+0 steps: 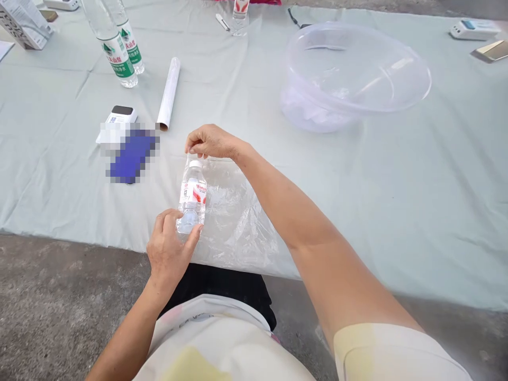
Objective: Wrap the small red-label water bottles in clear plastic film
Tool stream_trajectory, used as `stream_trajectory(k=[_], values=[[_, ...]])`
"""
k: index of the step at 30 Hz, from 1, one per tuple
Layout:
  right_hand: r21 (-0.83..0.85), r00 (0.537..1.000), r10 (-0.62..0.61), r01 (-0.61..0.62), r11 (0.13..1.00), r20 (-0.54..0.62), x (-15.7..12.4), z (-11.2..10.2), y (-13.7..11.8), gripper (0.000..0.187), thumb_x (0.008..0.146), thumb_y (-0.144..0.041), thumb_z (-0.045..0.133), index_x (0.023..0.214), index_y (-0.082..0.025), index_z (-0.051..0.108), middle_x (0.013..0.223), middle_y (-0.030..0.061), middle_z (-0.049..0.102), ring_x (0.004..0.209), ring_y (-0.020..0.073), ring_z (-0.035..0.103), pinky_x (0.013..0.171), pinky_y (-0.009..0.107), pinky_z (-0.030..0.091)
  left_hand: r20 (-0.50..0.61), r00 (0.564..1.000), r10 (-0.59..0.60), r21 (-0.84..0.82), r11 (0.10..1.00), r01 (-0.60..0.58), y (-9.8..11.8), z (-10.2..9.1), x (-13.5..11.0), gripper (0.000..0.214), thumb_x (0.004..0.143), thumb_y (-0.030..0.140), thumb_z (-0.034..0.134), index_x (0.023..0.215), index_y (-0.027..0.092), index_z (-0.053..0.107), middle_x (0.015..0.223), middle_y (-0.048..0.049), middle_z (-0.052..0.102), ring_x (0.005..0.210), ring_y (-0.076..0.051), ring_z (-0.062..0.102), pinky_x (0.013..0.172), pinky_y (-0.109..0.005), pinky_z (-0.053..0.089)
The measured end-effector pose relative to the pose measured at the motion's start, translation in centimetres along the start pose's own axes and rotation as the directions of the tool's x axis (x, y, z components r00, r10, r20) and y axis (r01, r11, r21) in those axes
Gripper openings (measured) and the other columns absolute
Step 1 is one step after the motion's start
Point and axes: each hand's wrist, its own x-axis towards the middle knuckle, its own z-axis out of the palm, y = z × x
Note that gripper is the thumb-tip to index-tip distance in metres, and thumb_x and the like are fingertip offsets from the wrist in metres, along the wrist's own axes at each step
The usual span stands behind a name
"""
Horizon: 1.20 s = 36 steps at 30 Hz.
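Note:
A small clear water bottle (192,193) with a white cap and a red-and-white label lies on a sheet of clear plastic film (238,222) at the table's front edge. My left hand (169,241) grips the bottle's base between thumb and fingers. Beyond the cap, my right hand (210,142) is closed in a pinch on the film's far left corner. The film spreads to the right of the bottle, wrinkled and partly under my right forearm.
Left of the film are a blurred blue object (133,156), a white power bank (121,116) and a white roll (169,95). Two large water bottles (119,61) stand behind. A clear plastic basin (357,100) sits at right. Another small bottle (239,18) is at the back.

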Motion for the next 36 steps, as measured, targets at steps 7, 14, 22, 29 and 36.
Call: stream_trajectory(k=[7,14,22,29,36], values=[[0.238,0.957,-0.023,0.095,0.967,-0.291,-3.8,-0.4,2.4,0.009,0.079,-0.020,0.061,0.078,-0.018,0.069,0.086,0.0019,0.071,0.073,0.0114,0.065,0.074,0.029,0.055,0.003,1.000,0.031,-0.078,0.996,-0.031,0.4,1.3,0.0,0.048,0.085,0.041,0.070,0.125,0.020,0.052,0.122,-0.0128,0.062,0.114,-0.027,0.062,0.086,-0.040,0.056],[0.152,0.905,-0.039,0.113,0.982,-0.423,-10.3,-0.3,5.5,0.013,0.078,-0.024,0.057,0.077,-0.021,0.070,0.088,0.0025,0.071,0.084,0.0156,0.067,0.081,0.032,0.054,-0.126,0.983,0.130,0.005,0.991,-0.131,-1.2,2.0,1.1,0.029,0.096,0.033,0.060,0.123,0.023,0.059,0.137,-0.0108,0.062,0.127,-0.024,0.061,0.095,-0.036,0.056],[-0.248,0.838,-0.111,-0.030,0.968,-0.534,-13.3,-1.4,6.3,0.029,0.081,-0.011,0.045,0.076,-0.024,0.070,0.100,0.0054,0.075,0.104,0.0229,0.066,0.098,0.042,0.049,-0.111,0.960,0.255,0.050,0.967,-0.251,-3.0,1.7,1.5,0.031,0.094,0.035,0.063,0.123,0.024,0.064,0.138,-0.0109,0.063,0.124,-0.027,0.063,0.094,-0.039,0.058],[-0.297,0.921,-0.330,0.263,0.918,-0.205,-9.3,0.9,1.2,0.038,0.102,-0.040,0.039,0.125,-0.025,0.065,0.133,0.0042,0.066,0.131,0.0225,0.054,0.115,0.045,0.036,-0.187,0.847,0.497,0.098,0.868,-0.487,-3.6,2.1,1.3,0.058,0.092,0.015,0.064,0.146,0.027,0.049,0.145,-0.0105,0.058,0.135,-0.027,0.054,0.107,-0.042,0.053],[-0.280,0.911,-0.396,0.412,0.867,0.112,-9.6,2.8,2.8,0.042,0.105,-0.038,0.034,0.133,-0.022,0.060,0.139,0.0079,0.062,0.136,0.0219,0.050,0.113,0.043,0.035,-0.191,0.743,0.641,0.143,0.767,-0.625,-4.6,2.6,-0.4,0.068,0.090,-0.001,0.058,0.152,0.024,0.041,0.145,-0.0106,0.057,0.141,-0.029,0.046,0.111,-0.043,0.051]])
